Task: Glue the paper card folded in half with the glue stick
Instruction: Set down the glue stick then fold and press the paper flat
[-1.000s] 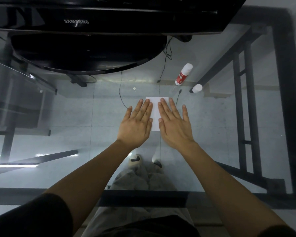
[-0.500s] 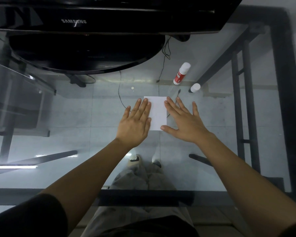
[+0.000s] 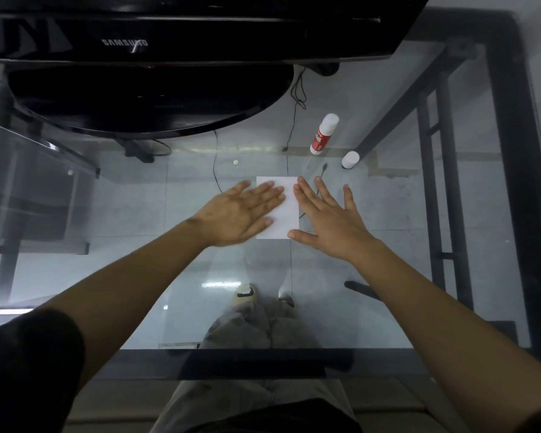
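Note:
A white folded paper card (image 3: 283, 210) lies flat on the glass table, near its middle. My left hand (image 3: 239, 214) is flat and spread, its fingertips resting on the card's left part. My right hand (image 3: 328, 220) lies palm down just right of the card, touching its right edge, fingers apart. Beyond the card to the right lies a red and white glue stick (image 3: 324, 134) on its side. Its white cap (image 3: 350, 159) stands apart, a little nearer and to the right.
A black Samsung monitor (image 3: 169, 35) with a wide curved base fills the back left of the table. Thin black cables (image 3: 295, 98) run under the glass. The black table frame (image 3: 512, 182) runs along the right side and the front edge.
Both hands lay side by side on the card. My right hand slid off to the right edge, then my left hand slid leftward, uncovering most of the card.

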`<state>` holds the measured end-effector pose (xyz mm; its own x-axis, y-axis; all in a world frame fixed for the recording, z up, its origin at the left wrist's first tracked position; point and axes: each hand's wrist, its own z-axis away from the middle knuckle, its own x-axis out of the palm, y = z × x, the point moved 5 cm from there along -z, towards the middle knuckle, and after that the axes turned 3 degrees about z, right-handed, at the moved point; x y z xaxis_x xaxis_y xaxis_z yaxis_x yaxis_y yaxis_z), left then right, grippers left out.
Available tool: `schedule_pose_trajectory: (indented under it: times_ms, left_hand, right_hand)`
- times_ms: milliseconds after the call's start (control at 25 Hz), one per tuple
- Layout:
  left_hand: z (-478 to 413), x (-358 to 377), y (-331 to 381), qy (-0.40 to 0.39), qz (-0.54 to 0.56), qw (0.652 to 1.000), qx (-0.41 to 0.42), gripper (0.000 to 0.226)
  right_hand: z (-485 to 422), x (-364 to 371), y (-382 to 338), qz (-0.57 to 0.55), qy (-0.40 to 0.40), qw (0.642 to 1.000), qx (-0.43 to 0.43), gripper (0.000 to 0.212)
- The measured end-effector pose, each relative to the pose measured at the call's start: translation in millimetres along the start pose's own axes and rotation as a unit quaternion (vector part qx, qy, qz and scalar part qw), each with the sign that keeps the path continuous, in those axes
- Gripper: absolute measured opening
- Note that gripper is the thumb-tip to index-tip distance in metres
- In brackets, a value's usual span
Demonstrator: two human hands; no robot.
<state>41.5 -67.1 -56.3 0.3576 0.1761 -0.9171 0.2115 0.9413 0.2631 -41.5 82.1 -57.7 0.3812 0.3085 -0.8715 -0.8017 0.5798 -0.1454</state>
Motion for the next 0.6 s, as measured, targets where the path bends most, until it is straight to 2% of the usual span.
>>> schedule_pose_trajectory:
  times_ms: [120, 240, 360, 520, 600]
  left_hand:
    - [-11, -13, -14, 0.027, 0.009, 0.998, -0.050, 0.060]
    - [11, 0, 19, 0.050, 0.015, 0.999, 0.000, 0.060]
    - [24, 19, 36, -0.001, -0.019, 0.999, 0.041, 0.060]
    - [-8, -4, -7, 0.008, 0.001, 0.999, -0.050, 0.058]
    - [-13, -12, -14, 0.030, 0.006, 0.997, -0.068, 0.059]
  right_hand:
    - [0, -1, 0, -0.005, -0.007, 1.000, 0.004, 0.087]
    - [1, -2, -1, -0.014, -0.002, 1.000, 0.002, 0.086]
    - [2, -3, -1, -0.012, 0.000, 1.000, -0.004, 0.086]
    - [1, -3, -2, -0.016, -0.004, 1.000, -0.001, 0.086]
    - [1, -2, -2, -0.027, -0.003, 1.000, 0.001, 0.086]
